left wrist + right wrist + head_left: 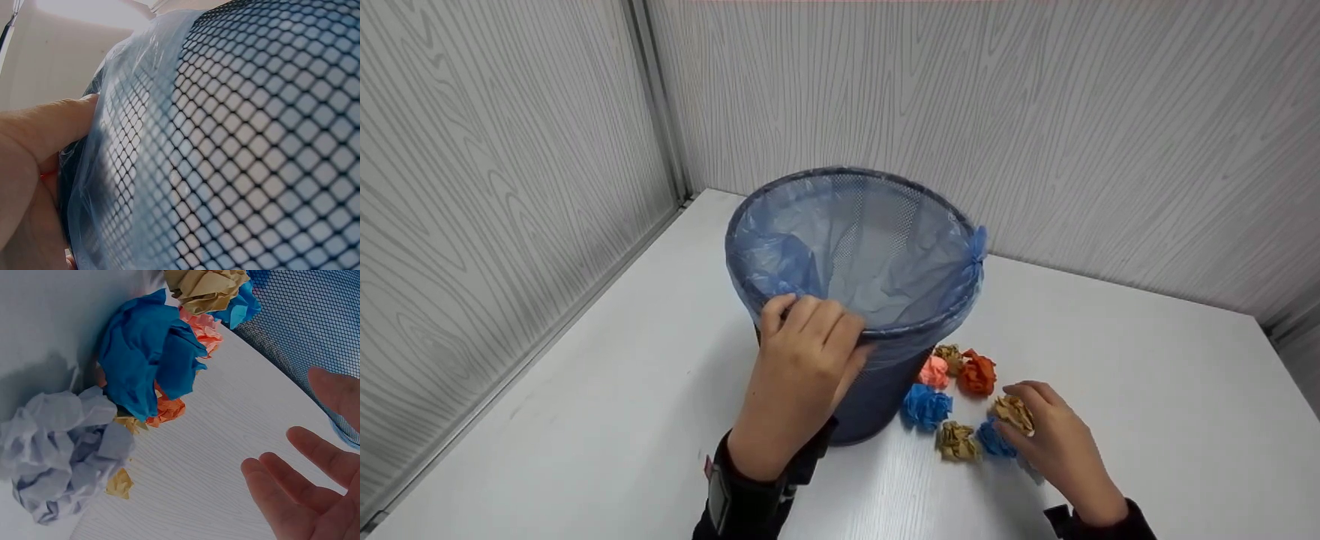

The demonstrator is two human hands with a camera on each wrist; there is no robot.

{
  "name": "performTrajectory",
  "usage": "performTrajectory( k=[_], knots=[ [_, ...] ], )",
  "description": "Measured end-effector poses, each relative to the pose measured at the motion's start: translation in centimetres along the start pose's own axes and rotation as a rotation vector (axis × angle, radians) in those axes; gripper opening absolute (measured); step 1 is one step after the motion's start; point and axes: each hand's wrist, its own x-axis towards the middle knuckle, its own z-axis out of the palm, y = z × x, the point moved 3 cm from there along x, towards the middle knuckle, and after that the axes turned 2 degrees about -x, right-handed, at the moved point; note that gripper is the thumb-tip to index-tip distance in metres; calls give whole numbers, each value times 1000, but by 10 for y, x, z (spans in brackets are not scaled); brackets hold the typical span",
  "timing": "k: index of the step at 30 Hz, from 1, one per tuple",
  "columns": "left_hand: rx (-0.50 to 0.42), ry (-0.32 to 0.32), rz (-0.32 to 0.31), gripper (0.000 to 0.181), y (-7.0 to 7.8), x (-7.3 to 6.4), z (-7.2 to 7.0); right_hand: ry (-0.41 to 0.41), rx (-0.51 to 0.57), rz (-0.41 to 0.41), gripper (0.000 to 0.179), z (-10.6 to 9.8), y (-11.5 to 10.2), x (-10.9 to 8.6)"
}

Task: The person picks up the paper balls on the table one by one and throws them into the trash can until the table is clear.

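A dark mesh wastebasket [870, 412] stands upright, lined with a translucent blue plastic bag [780, 259] folded over its rim. My left hand [802, 367] grips the near rim, fingers hooked inside over the bag and thumb [67, 124] on the outside. Beside the basket, my right hand [1061, 435] reaches over crumpled paper balls, its fingers parted around a tan paper ball [1015, 414] in the head view. The right wrist view shows those fingers [320, 455] spread with nothing between them. A blue paper ball [996, 439] and a white paper ball [62, 450] lie close by.
More crumpled paper balls lie right of the basket: an orange-red one [977, 373], a pink one [934, 372], a blue one [926, 406] and a tan one [958, 442]. A knot of bag [977, 246] sticks out at the right rim. Wood-grain panels [960, 90] enclose the white table [607, 382].
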Motion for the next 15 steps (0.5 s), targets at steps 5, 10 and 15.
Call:
performTrajectory(
  k=[5,10,15],
  knots=[
    [-9,1,-1,25,0,0,0,-200,-41,52,39,10,4,1],
    [10,-10,1,25,0,0,-1,-260,-60,34,38,17,6,0],
    [12,-14,1,24,0,0,-1,-307,-74,44,43,22,7,1]
  ],
)
